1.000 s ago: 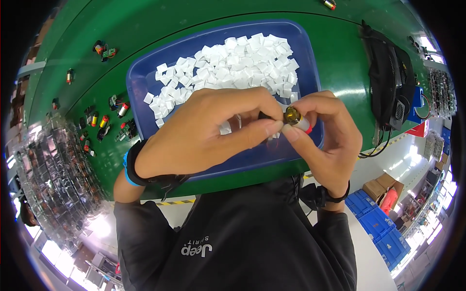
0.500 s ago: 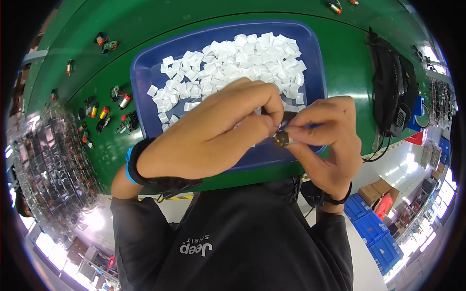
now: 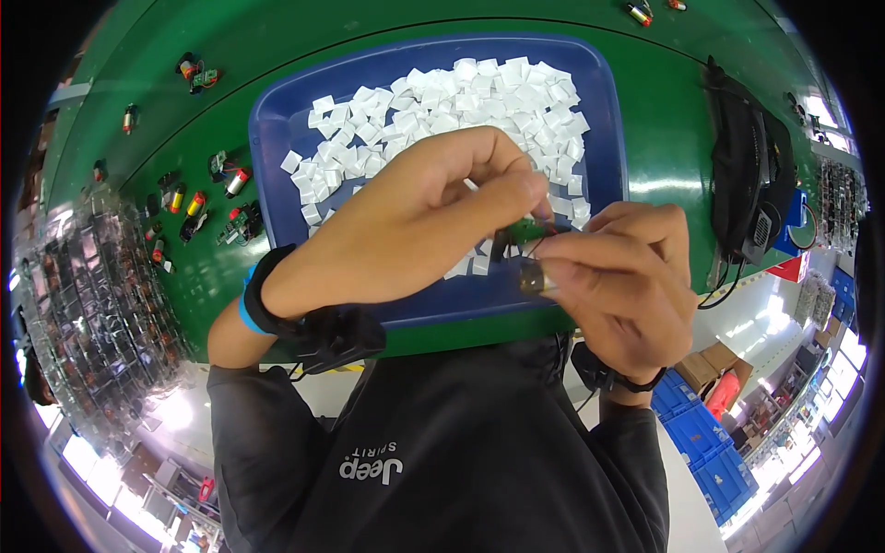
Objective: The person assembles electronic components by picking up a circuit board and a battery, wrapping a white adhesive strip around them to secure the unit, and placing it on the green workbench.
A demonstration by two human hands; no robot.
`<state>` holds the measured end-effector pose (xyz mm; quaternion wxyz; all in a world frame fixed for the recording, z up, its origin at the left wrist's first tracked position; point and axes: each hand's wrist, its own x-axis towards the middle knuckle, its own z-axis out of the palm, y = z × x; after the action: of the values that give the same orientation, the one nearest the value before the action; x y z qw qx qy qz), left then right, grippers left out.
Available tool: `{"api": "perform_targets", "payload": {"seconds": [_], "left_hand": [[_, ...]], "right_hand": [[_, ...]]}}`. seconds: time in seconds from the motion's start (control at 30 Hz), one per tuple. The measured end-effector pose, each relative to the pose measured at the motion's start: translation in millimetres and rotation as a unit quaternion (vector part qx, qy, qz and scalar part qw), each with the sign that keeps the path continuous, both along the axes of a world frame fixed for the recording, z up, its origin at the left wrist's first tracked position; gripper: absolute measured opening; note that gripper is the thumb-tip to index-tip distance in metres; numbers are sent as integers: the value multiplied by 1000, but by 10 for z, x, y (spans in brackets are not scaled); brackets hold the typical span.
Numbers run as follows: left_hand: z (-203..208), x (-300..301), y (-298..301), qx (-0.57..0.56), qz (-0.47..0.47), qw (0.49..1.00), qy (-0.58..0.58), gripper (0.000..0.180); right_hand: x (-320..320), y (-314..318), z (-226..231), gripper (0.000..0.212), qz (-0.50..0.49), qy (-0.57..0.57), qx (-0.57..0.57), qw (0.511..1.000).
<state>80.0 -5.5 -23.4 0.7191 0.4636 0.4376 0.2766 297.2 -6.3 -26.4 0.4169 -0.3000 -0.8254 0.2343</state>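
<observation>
Over the near right part of a blue tray (image 3: 267, 175), both hands work close together. My left hand (image 3: 424, 203) is closed, its thumb and forefinger pinching a small green circuit board (image 3: 525, 230) with a dark piece on its side. My right hand (image 3: 631, 286) is closed on a small cylinder (image 3: 533, 277) with a brownish end, just below the board. Thin wires run between the two near my right fingertips. Fingers hide much of both parts. Many small white square pieces (image 3: 479, 92) lie heaped in the tray.
Several small cylinders and board assemblies (image 3: 238, 182) lie on the green table (image 3: 664, 138) to the left. Clear plastic trays (image 3: 101, 313) are stacked at the left edge. A black bag (image 3: 747, 175) lies at the right. Blue crates (image 3: 705, 442) stand below, on the right.
My left hand has turned and shifted slightly up, and the green board now shows between the hands. My right hand has moved slightly down, its fingers now covering more of the cylinder's side.
</observation>
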Motion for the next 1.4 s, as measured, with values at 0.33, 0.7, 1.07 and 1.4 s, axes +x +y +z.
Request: {"api": "perform_targets", "payload": {"seconds": [0.33,0.7,1.07,1.4], "left_hand": [[46,5,-34,22,-27,999,2,22],[-26,4,-58,181,-8,981,64,22],[-26,29,-2,197,60,978,-12,32],[-118,98,-23,296,78,952,30,36]], "right_hand": [[50,21,89,21,-45,-38,27,998],[10,39,76,22,-95,-102,81,987],[60,-5,89,27,-118,77,-121,983],[2,-30,-64,23,-88,139,-178,970]]}}
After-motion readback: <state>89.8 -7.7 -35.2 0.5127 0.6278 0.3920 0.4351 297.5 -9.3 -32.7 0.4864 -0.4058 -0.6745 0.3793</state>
